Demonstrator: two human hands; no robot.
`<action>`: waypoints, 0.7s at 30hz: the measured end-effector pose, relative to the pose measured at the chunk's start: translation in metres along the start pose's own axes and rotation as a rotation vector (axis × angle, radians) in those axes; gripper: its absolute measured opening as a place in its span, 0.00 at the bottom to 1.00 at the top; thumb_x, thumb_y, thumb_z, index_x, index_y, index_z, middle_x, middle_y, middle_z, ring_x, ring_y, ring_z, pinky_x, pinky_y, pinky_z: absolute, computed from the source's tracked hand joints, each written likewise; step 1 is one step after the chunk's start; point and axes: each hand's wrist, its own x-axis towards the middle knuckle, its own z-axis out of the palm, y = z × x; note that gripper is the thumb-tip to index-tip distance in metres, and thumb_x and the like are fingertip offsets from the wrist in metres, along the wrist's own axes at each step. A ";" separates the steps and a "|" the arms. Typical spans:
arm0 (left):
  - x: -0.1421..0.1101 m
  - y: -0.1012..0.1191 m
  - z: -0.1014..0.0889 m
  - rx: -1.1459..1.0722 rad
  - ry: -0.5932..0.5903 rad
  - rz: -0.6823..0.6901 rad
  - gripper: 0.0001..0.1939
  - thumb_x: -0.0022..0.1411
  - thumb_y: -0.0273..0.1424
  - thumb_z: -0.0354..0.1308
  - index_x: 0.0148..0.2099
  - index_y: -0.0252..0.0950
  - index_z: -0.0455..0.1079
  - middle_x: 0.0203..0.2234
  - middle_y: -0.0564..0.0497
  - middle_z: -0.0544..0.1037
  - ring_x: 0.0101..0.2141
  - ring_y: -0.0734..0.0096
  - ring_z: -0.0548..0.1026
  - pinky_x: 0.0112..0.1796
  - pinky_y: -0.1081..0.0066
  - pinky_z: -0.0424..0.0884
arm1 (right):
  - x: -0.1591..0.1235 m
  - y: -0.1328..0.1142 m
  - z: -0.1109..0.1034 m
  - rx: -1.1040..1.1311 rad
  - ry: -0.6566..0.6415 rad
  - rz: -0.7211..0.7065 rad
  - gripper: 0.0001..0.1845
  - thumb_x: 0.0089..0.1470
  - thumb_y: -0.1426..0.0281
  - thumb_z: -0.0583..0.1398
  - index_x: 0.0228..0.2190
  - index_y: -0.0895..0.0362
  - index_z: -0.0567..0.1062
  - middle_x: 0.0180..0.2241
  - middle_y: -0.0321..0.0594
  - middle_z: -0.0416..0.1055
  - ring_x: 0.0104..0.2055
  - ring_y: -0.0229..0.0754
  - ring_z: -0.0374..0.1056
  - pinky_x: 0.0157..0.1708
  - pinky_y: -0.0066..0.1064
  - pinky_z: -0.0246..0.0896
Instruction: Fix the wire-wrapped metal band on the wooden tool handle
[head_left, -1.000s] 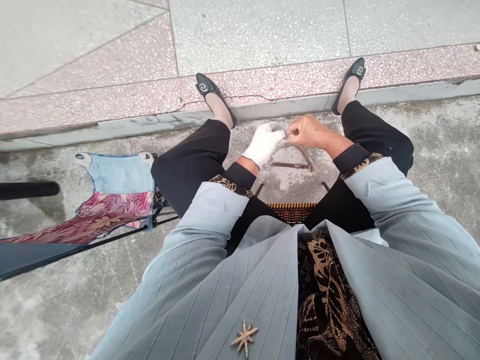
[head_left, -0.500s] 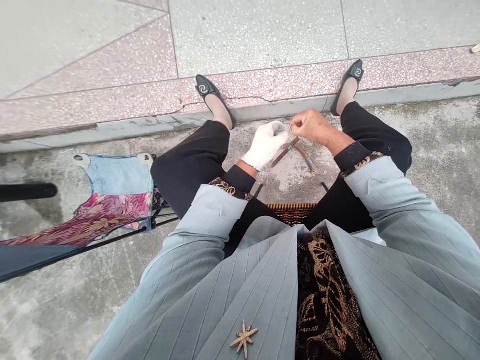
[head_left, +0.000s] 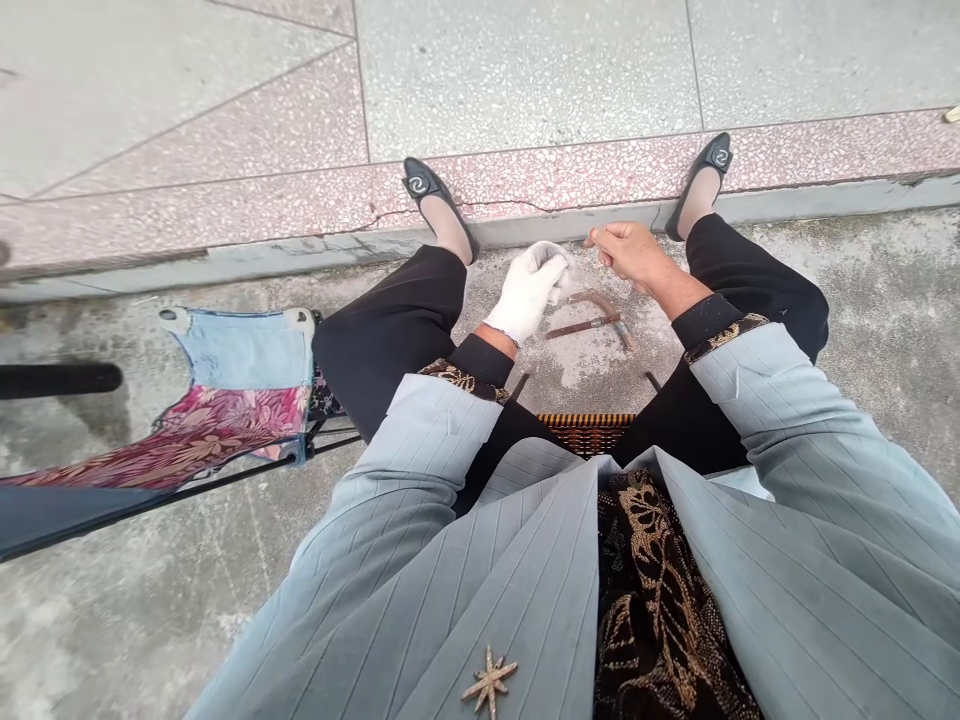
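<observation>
My left hand (head_left: 528,288), in a white glove, is closed with thumb and fingertips pinched together. Bare and to its right, my right hand (head_left: 628,252) is also pinched, its fingertips pointing left. A narrow gap parts the two hands. Something thin and pale seems to be by the glove's fingertips, too faint to name. Below the hands I see a straight reddish-brown rod (head_left: 581,327) and a curved brown stick-like piece (head_left: 606,303). Their right ends cross. Whether they hang or lie on the ground I cannot tell.
A woven seat edge (head_left: 586,434) shows between my black-trousered legs. To the left stands a folding chair (head_left: 247,345) with blue and red patterned fabric. My shoes (head_left: 433,195) rest on a raised pink speckled step (head_left: 525,185) above rough concrete.
My right hand has drawn slightly away from the left, widening the gap. The straight rod has turned from a steep slant to nearly level. The curved piece has shifted slightly.
</observation>
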 end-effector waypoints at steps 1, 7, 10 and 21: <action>0.003 -0.007 0.002 -0.068 -0.020 -0.021 0.07 0.66 0.35 0.60 0.39 0.38 0.69 0.20 0.57 0.71 0.18 0.79 0.62 0.24 0.75 0.62 | 0.001 0.000 0.002 0.039 0.026 0.040 0.16 0.66 0.60 0.61 0.31 0.57 0.77 0.18 0.31 0.60 0.19 0.32 0.44 0.20 0.28 0.40; 0.012 -0.043 0.045 -0.323 -0.276 -0.240 0.07 0.68 0.34 0.57 0.43 0.37 0.64 0.24 0.54 0.77 0.16 0.79 0.65 0.21 0.74 0.60 | 0.000 -0.003 0.012 0.107 0.106 0.119 0.16 0.68 0.63 0.61 0.29 0.57 0.76 0.16 0.29 0.58 0.17 0.31 0.43 0.19 0.28 0.35; 0.011 -0.048 0.063 -0.416 -0.295 -0.285 0.02 0.70 0.29 0.51 0.41 0.37 0.61 0.23 0.54 0.76 0.16 0.77 0.67 0.23 0.73 0.64 | -0.001 -0.002 0.014 0.114 0.139 0.138 0.17 0.69 0.67 0.59 0.27 0.58 0.75 0.15 0.28 0.56 0.17 0.31 0.44 0.19 0.28 0.36; 0.011 -0.039 0.067 -0.549 0.011 -0.261 0.12 0.72 0.31 0.59 0.38 0.40 0.58 0.21 0.62 0.66 0.18 0.82 0.62 0.24 0.78 0.60 | -0.015 0.027 0.018 0.488 0.401 0.242 0.09 0.62 0.80 0.57 0.30 0.57 0.72 0.26 0.30 0.66 0.23 0.28 0.60 0.23 0.21 0.57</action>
